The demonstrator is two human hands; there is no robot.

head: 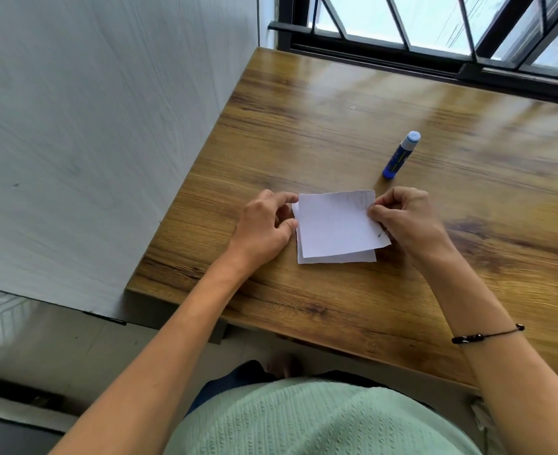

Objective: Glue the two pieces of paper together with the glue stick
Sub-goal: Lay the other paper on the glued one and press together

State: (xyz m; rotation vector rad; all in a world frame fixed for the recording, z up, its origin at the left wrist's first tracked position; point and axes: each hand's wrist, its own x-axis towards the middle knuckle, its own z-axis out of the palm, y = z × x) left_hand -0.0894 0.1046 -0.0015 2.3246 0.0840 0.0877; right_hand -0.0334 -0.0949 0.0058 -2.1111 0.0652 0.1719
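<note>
Two white squares of paper lie stacked on the wooden table (336, 323). The upper paper (336, 223) is turned slightly against the lower paper (336, 258), whose edge shows along the front and left. My left hand (264, 228) pinches the papers' left edge between thumb and fingers. On the right edge, my right hand (402, 218) grips the upper paper, and that side looks a little lifted. A blue glue stick (401, 156) stands apart, behind and to the right of the papers; its top is pale and round, and I cannot tell whether a cap is on.
A grey wall runs along the table's left side, and a dark-framed window (435, 34) lies behind the far edge. The table's left edge drops to the floor (74, 339). A black cord bracelet (487, 334) sits on my right forearm.
</note>
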